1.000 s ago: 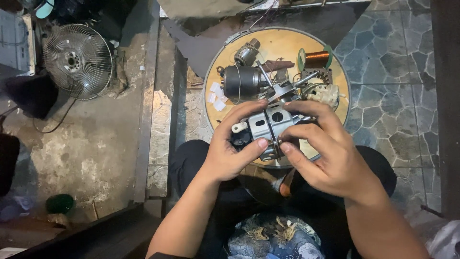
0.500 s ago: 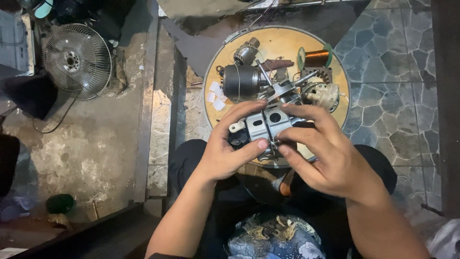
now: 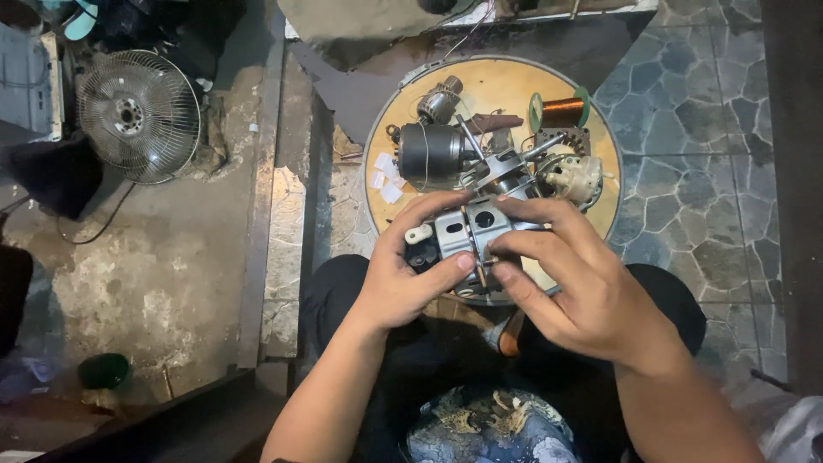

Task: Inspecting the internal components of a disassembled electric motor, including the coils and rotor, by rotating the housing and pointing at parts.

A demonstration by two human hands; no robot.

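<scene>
Holding a small grey metal motor housing (image 3: 467, 231) between them, both hands are closed on it above the near edge of the round tray (image 3: 514, 81). The left hand (image 3: 403, 274) wraps the housing's left end, where a black block and a white tab stick out, thumb pressed along its near side. The right hand (image 3: 574, 287) covers the right end, fingers curled over the far edge and thumb meeting the left thumb at a thin rod or screw on the near face. Compared with a second ago the housing sits at almost the same place, turned only slightly, and the thumbs have drawn closer together at that rod; the work looks like fine adjustment at one spot, not a shift of the part.

Just beyond the grip, on the yellow surface of the tray, lie a dark cylindrical motor (image 3: 429, 154), a cream plastic gear case (image 3: 573, 178) to the right, a spool of copper wire (image 3: 561, 110) further off, and a small metal part (image 3: 440, 100) at the far left. Well apart, on the concrete floor at far left, a fan guard (image 3: 137, 116) lies flat. Stone paving runs along the right.
</scene>
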